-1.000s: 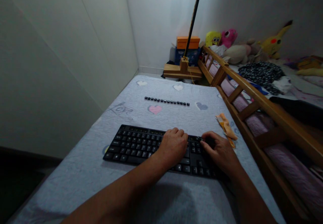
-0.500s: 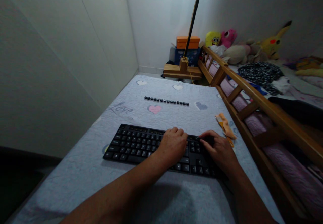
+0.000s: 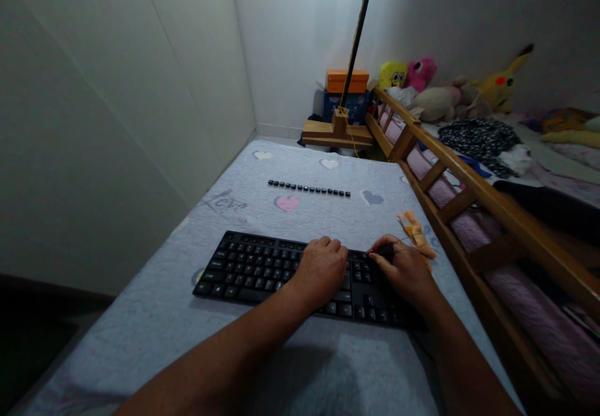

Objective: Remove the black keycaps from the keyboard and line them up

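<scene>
A black keyboard (image 3: 262, 266) lies on the quilted light-blue cover. My left hand (image 3: 323, 269) rests on its middle-right part, fingers curled together over the back edge; what they grip there is hidden. At the keyboard's right back part, my right hand (image 3: 405, 266) is closed, thumb and index finger pinching near the top keys, with a small dark object (image 3: 386, 252) within its curled fingers. That object is too dark to name. Farther back, several small black keycaps (image 3: 312, 188) lie in a row. An orange cloth item (image 3: 419, 235) lies just beyond my right hand.
A wooden bed rail (image 3: 450, 160) runs along the right, with plush toys (image 3: 435, 100) and clothes behind it. A wooden stand (image 3: 335, 132) with a black pole and an orange box (image 3: 347, 81) are at the far end. White cabinet doors (image 3: 140, 91) line the left.
The fingers of my right hand have shifted slightly, and the dark object between them now shows more. My left hand stays where it was. The view has moved slightly.
</scene>
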The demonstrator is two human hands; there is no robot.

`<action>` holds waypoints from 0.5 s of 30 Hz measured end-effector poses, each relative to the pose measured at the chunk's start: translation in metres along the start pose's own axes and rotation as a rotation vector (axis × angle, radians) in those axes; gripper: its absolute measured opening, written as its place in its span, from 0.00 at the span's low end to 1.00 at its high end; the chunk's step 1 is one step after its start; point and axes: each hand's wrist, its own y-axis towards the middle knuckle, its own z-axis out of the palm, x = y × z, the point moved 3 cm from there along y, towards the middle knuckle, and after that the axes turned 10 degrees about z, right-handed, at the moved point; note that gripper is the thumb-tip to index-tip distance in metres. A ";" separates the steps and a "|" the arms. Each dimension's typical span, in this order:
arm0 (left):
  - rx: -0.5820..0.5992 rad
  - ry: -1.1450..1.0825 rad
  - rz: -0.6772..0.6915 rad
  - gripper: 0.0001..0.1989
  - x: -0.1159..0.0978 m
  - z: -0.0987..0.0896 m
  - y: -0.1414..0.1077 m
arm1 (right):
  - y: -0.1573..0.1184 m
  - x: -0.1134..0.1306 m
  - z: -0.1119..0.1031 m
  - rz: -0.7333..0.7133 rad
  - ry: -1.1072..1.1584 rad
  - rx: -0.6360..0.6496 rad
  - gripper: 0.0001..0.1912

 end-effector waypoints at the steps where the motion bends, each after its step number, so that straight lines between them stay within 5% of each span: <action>1: 0.002 0.000 -0.001 0.07 0.000 0.000 0.000 | 0.001 0.001 -0.001 0.004 -0.003 0.003 0.05; 15: 0.013 -0.013 -0.008 0.07 -0.001 -0.005 0.001 | 0.011 -0.011 -0.003 0.030 0.058 0.020 0.08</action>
